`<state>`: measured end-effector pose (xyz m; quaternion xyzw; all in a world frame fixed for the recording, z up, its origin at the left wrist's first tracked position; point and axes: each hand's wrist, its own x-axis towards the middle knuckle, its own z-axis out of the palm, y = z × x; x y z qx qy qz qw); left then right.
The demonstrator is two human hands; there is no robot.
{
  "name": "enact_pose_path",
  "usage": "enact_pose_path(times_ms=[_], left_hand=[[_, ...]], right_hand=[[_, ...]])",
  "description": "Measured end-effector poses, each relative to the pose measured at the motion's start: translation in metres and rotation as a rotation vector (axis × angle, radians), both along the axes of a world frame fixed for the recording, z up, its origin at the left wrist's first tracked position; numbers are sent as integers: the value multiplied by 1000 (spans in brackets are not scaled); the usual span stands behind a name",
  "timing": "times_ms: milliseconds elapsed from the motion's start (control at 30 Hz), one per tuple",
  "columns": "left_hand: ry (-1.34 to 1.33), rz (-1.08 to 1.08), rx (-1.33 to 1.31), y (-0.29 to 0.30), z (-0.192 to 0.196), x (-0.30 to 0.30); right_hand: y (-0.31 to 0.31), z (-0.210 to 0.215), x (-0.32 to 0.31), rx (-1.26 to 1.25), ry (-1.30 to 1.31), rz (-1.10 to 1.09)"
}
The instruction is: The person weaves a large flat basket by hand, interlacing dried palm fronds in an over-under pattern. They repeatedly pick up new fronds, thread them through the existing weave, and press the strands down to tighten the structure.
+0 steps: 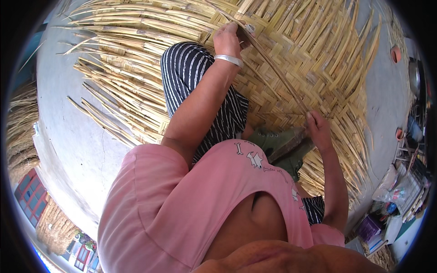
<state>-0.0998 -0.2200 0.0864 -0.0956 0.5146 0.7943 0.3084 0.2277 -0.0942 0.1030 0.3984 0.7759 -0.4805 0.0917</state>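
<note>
A long thin brown reed strip (273,67) slants across a woven mat of pale split reeds (296,91). My left hand (229,40), with a silver bangle (230,59) at its wrist, closes on the strip's upper part. Lower right, the fingers of my right hand (320,129) pinch the strip near its other end. Just below that hand lies a dark, flat, blade-like piece (289,145); whether my right hand holds it too, I cannot tell. The mat's middle has a zigzag weave, and long unwoven reed ends (136,27) fan outward.
My striped trouser leg (186,73) and green shoe (275,141) rest on the mat. Grey concrete floor (68,136) surrounds it. At right are a terracotta pot (395,54), plastic bags (393,193) and a purple box (368,227). Dry stalks (22,123) are piled at far left.
</note>
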Motion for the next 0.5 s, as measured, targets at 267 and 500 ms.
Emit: enact_pose_path(times_ms=[267,500], left_hand=[[21,27,-21,0,-4,0],[116,-39,-49,1,-11,1]], right_hand=[[4,-9,9,25,8,30],[7,4,-6,229,-80,230]])
